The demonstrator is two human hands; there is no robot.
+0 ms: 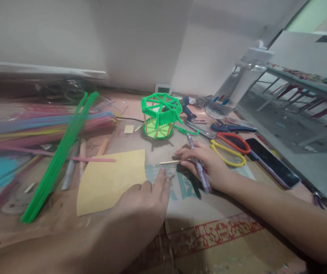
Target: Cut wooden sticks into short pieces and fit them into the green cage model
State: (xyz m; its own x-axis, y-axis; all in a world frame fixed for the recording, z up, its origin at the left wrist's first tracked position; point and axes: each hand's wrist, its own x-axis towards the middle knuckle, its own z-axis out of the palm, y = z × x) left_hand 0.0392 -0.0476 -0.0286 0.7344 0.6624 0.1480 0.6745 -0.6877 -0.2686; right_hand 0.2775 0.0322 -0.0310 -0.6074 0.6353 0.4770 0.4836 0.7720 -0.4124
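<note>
My right hand is closed round a purple patterned pen, and its fingertips also pinch a thin pale stick that points left. My left hand rests palm down, fingers extended, at the lower right of a yellow paper sheet. Its index fingertip is just below the stick's left end; whether they touch is unclear. Behind both hands stands a small round frame of green fuzzy strips and thin sticks, with a light green base.
Green strips and a blurred coloured bundle lie left. On the right are scissors with red and yellow handles, a black phone and a clear bottle. A small pale square sits left of the frame.
</note>
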